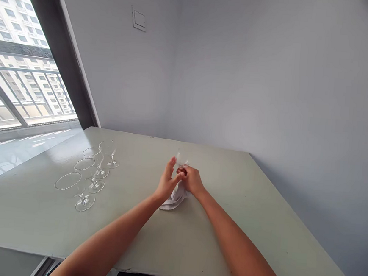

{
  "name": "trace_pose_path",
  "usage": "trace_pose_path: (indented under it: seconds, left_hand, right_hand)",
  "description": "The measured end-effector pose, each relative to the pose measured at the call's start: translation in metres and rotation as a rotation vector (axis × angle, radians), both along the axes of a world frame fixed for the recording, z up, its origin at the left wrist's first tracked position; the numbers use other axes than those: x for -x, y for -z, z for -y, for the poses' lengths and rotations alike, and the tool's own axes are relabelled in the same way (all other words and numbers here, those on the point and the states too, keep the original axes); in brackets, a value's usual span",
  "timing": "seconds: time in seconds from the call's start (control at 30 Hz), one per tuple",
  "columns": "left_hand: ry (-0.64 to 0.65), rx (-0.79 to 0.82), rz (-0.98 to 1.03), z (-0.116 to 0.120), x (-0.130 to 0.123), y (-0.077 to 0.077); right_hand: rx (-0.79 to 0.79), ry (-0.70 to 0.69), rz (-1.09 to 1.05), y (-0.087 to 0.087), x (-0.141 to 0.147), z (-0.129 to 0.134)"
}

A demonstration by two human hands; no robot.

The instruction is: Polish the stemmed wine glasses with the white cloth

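Over the middle of the table, my right hand [192,180] is closed with its fingertips at the base of a small clear stemmed glass [182,160]. The lower part of that glass is hidden by the fingers. Just left of it, my left hand [168,180] is open, fingers stretched upward beside the bowl and thumb reaching toward the right hand. Whether the left fingertips touch the glass is hard to make out. A crumpled white cloth [173,204] lies on the table beneath both hands, partly covered by them.
Several clear stemmed glasses, the nearest glass [85,202] among them, stand upright in a row at the left on the pale table [125,235]. Grey walls [240,74] meet behind the table. A window [20,65] is at far left.
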State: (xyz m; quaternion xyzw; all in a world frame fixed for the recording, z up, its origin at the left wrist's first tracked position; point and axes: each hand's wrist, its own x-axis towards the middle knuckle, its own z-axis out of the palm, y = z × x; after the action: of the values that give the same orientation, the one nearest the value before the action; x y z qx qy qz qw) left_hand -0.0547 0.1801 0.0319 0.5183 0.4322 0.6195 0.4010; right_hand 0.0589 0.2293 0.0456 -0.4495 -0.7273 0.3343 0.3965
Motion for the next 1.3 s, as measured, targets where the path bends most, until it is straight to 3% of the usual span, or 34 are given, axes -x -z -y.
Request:
trace_pose_path:
  seconds: [0.07, 0.13, 0.23, 0.37, 0.63, 0.87, 1.03, 1.1, 1.17, 1.23, 1.3]
  left_hand:
    - [-0.131, 0.026, -0.134, -0.001, -0.004, 0.015]
    - [-0.149, 0.1, -0.279, -0.001, -0.008, 0.029]
    - [-0.003, 0.13, -0.491, 0.002, -0.013, 0.04]
    - [0.111, 0.066, -0.596, 0.008, -0.016, 0.038]
    - [-0.2, 0.073, -0.705, 0.012, -0.021, 0.039]
    - [-0.03, 0.164, -0.6, 0.017, -0.023, 0.039]
    - [0.025, 0.114, -0.487, 0.02, -0.027, 0.038]
    - [-0.058, 0.063, -0.397, 0.013, -0.023, 0.036]
    - [-0.237, 0.013, -0.273, -0.001, -0.01, 0.03]
    - [-0.501, 0.042, -0.113, -0.017, 0.017, 0.022]
    - [-0.806, 0.182, 0.081, -0.032, 0.053, 0.013]
  right_hand:
    - [-0.03, 0.134, 0.079, 0.003, -0.019, -0.022]
    - [-0.041, 0.287, 0.169, 0.008, -0.043, -0.047]
    - [-0.004, 0.466, 0.277, 0.02, -0.079, -0.078]
    - [0.07, 0.595, 0.375, 0.036, -0.113, -0.099]
    - [0.137, 0.679, 0.468, 0.05, -0.134, -0.112]
    - [0.171, 0.673, 0.509, 0.055, -0.14, -0.112]
    - [0.16, 0.705, 0.523, 0.043, -0.145, -0.093]
    - [0.145, 0.719, 0.532, 0.036, -0.146, -0.08]
    - [0.136, 0.64, 0.544, 0.03, -0.145, -0.065]
    - [0.138, 0.481, 0.549, 0.026, -0.142, -0.05]
    - [0.153, 0.319, 0.544, 0.026, -0.137, -0.036]
